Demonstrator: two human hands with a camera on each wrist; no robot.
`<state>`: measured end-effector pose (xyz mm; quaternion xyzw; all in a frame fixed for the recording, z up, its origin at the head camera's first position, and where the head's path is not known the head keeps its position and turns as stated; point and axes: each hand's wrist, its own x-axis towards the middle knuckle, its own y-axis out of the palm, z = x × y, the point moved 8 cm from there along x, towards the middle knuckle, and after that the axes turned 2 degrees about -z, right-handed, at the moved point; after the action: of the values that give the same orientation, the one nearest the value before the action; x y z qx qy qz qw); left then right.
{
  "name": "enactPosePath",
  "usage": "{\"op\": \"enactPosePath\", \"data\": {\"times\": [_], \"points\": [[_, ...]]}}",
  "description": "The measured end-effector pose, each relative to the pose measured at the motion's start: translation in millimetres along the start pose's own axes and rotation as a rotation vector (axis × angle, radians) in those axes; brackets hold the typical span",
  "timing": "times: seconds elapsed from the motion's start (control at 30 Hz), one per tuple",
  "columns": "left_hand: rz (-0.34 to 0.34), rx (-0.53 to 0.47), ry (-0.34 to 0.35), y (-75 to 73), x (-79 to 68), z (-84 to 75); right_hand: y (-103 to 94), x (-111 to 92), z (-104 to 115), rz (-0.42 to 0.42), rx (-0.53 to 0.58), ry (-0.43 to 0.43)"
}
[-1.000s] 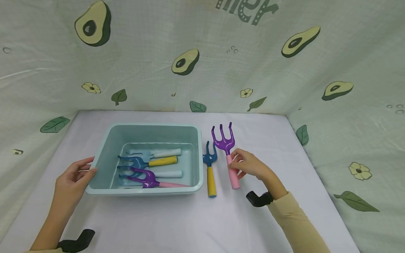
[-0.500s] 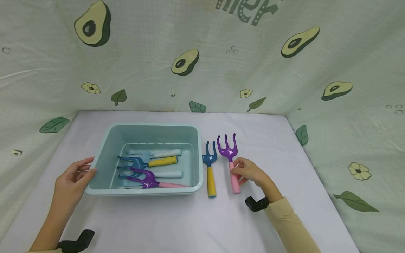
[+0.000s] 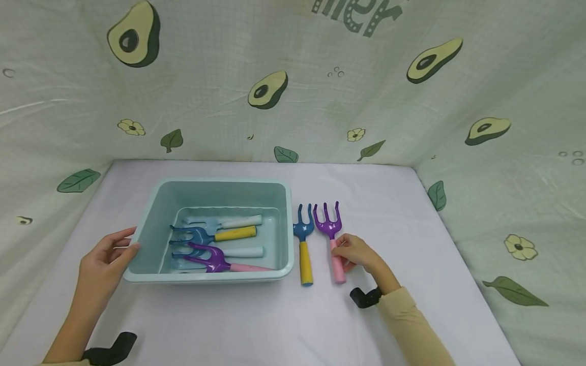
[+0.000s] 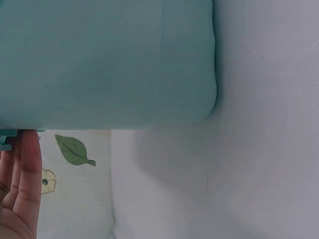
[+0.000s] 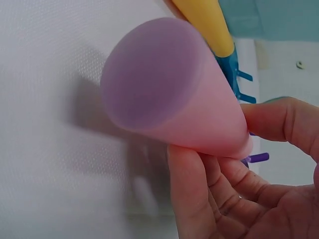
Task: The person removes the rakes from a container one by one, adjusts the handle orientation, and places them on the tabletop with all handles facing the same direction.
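Observation:
Between thumb and fingers, my right hand [image 3: 359,251] pinches the pink handle of a purple toy garden fork [image 3: 327,225], its tines pointing away. The round end of that pink handle [image 5: 169,84] fills much of the right wrist view. Just left of it lies a blue garden fork with a yellow handle [image 3: 305,262], close beside the bin. My left hand [image 3: 103,259] grips the left rim of the pale teal plastic bin [image 3: 208,278]. In the left wrist view, fingers [image 4: 27,169] reach up to the bin's edge.
Several garden forks lie in the bin: one purple with a pink handle [image 3: 217,263], one blue with a yellow handle [image 3: 235,233], and light-handled ones [image 3: 242,221]. A white cloth [image 3: 206,325] covers the table. An avocado-print curtain [image 3: 206,137] hangs behind it.
My right hand has brought the purple garden fork nearer to me and down, first rightward, then slightly left, beside the blue one. The left hand and bin have stayed still.

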<state>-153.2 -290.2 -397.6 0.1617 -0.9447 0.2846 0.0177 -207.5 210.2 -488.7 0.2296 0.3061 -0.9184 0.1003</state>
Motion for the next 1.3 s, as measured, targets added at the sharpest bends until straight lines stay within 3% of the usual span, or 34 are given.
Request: {"op": "enactPosePath", "data": {"times": [0.67, 1.3], "points": [[0.009, -0.002, 0.014, 1.0, -0.5, -1.2, 5.7, 8.5, -5.8, -0.019, -0.109, 0.088], [0.000, 0.003, -0.009, -0.3, 1.1, -1.2, 8.3, 5.1, -2.4, -0.005, -0.139, 0.085]]}}
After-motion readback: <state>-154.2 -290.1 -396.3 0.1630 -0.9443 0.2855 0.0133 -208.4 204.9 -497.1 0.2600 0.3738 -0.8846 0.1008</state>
